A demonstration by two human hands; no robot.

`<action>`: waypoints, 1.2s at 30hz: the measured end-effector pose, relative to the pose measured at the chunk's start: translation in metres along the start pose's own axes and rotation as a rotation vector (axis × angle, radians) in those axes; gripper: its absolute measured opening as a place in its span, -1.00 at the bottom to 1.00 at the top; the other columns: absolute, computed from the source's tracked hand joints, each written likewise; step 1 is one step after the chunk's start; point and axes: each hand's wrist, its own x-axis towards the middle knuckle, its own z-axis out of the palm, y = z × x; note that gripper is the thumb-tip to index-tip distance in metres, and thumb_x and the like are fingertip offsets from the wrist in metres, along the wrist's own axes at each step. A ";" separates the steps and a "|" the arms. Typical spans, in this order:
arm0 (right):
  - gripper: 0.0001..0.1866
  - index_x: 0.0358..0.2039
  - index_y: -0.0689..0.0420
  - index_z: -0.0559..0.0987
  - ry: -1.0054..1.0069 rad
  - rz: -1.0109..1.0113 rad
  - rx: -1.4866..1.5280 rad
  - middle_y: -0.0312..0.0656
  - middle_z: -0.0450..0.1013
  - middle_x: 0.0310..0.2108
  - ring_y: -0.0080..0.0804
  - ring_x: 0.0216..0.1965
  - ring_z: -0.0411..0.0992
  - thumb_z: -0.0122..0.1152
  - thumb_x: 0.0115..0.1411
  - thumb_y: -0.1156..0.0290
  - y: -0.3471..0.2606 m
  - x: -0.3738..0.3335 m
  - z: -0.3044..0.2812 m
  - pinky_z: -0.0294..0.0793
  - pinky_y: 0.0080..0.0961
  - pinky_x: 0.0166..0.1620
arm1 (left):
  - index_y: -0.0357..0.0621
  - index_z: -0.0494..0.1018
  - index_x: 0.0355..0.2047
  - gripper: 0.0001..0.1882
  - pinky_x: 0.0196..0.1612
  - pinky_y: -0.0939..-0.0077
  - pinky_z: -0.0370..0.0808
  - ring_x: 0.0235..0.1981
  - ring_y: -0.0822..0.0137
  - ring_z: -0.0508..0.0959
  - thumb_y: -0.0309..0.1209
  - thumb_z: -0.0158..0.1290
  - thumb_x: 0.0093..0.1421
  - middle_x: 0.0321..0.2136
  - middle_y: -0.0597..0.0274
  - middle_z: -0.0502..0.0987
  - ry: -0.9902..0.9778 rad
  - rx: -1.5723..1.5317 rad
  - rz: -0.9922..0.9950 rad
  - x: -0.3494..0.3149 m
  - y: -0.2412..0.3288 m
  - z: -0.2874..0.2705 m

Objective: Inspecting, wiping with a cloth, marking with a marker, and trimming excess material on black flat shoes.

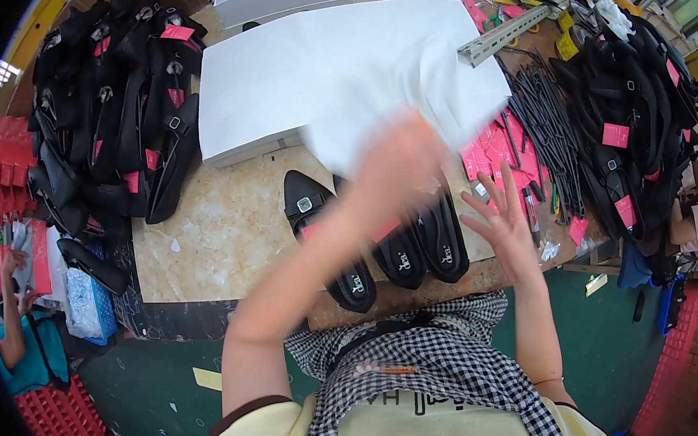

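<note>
My left hand (402, 157), smeared by motion, reaches across over the black shoes and has hold of the near edge of a thin white sheet of paper (370, 96). That part of the sheet is lifted, rippled and blurred. Beneath it lies a stack of white paper (258, 83). My right hand (499, 228) is raised with its fingers spread, nothing in it, just right of the shoes. Several black pointed flat shoes (446, 246) lie side by side at the table's near edge. The leftmost shoe (299, 191) shows a square silver buckle; my left forearm partly covers it.
Black shoes with pink tags are heaped at the left (107, 99) and right (632, 120). Thin black sticks (545, 125), pink cards (490, 148) and a slotted metal bar (508, 35) lie right of the paper. A white box (284, 2) stands behind. Other people work at both sides.
</note>
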 end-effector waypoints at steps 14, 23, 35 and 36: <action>-0.08 0.37 0.16 0.11 -0.677 -0.493 -0.842 0.06 -0.05 0.41 -0.04 0.43 -0.06 0.38 0.03 0.40 -0.016 -0.022 0.080 0.06 -0.15 0.36 | -0.23 0.25 0.22 -0.50 0.00 0.44 0.43 -0.14 0.30 0.50 -0.51 -0.02 0.26 -0.02 0.05 0.47 0.447 -0.628 -0.708 -0.086 0.063 -0.023; -0.54 -0.03 0.23 0.56 -0.358 -0.244 -0.757 -0.10 0.49 -0.31 -0.21 -0.29 0.50 0.27 -0.03 0.52 0.016 0.042 0.080 0.47 -0.36 -0.11 | -0.41 0.46 0.02 -0.11 0.35 -0.12 -0.06 0.22 0.01 0.31 0.31 -0.12 0.16 0.03 -0.13 0.47 -0.362 0.170 -0.417 -0.132 0.097 0.010; -0.84 -0.42 0.13 0.56 -0.475 -0.806 -1.698 -0.24 0.36 -0.40 -0.40 -0.35 0.46 0.19 -0.06 0.40 0.076 0.025 0.087 0.43 -0.55 -0.42 | -0.34 0.58 -0.21 -0.38 0.24 0.03 0.12 -0.02 0.13 0.44 0.05 0.19 0.02 -0.20 0.01 0.55 -0.379 0.088 -0.399 -0.134 0.113 0.022; -0.84 -0.42 0.13 0.56 -0.474 -0.802 -1.703 -0.24 0.36 -0.40 -0.40 -0.35 0.46 0.19 -0.06 0.40 0.082 0.039 0.094 0.43 -0.55 -0.42 | -0.34 0.59 -0.22 -0.39 0.24 0.04 0.13 -0.04 0.15 0.44 0.04 0.20 0.01 -0.22 0.02 0.55 -0.400 0.134 -0.387 -0.134 0.114 0.023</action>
